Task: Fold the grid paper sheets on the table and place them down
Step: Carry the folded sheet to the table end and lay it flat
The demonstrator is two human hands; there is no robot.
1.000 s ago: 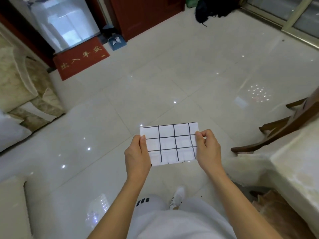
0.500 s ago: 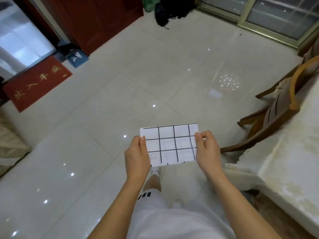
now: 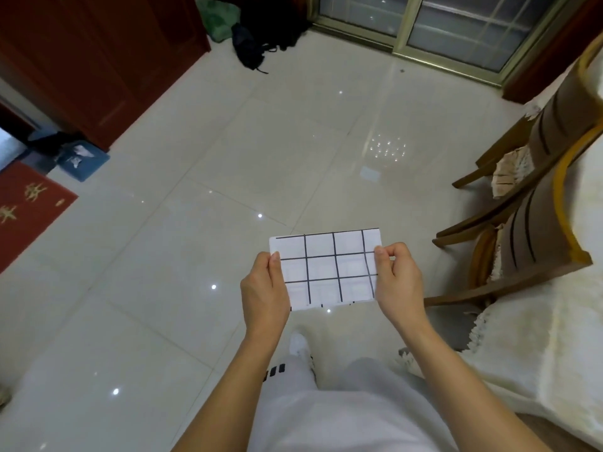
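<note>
A folded white sheet of grid paper [image 3: 326, 267] with black lines is held in the air in front of me, above the tiled floor. My left hand [image 3: 265, 288] pinches its left edge between thumb and fingers. My right hand [image 3: 398, 279] pinches its right edge the same way. The sheet is flat and faces up toward me. The table [image 3: 538, 347], covered by a cream cloth, lies to my right, apart from the paper.
Two wooden chairs [image 3: 522, 230] stand at the table on the right. A red doormat [image 3: 23, 207] and a blue item [image 3: 81, 159] lie at the left. A dark wooden door [image 3: 98, 60], dark bags [image 3: 254, 44] and a glass sliding door [image 3: 456, 27] are beyond.
My view has swung to the right, bringing the chairs, table and glass door into sight. Both hands hold the folded sheet the same way throughout.
</note>
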